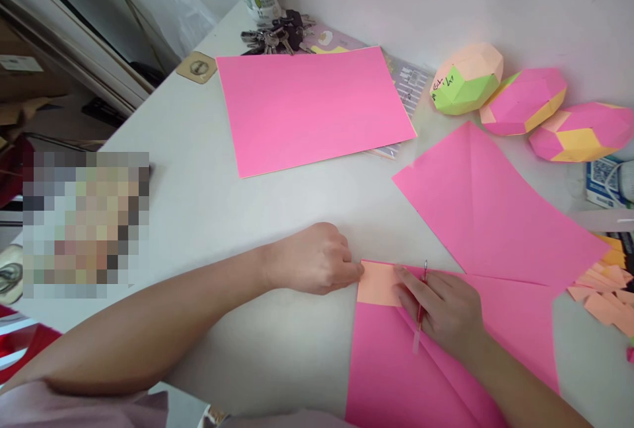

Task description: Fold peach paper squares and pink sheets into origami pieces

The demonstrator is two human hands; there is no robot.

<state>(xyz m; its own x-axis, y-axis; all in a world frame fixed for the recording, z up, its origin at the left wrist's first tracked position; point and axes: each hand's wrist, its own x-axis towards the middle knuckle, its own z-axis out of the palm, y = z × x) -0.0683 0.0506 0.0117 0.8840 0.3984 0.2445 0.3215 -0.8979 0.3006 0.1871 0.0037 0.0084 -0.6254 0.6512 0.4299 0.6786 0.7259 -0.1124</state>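
Pinched at left edge by fingertips of curled left hand (317, 259), pressed flat under right hand (443, 312) — small orange paper square (377, 284), aligned on top corner of creased pink paper sheet (391, 362). Thin red pen (421, 306) clamped between right fingers — clear of the square.

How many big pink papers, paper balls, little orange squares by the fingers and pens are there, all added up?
Big pink papers: 3
Paper balls: 3
Little orange square by the fingers: 1
Pen, in the right hand: 1
Total: 8
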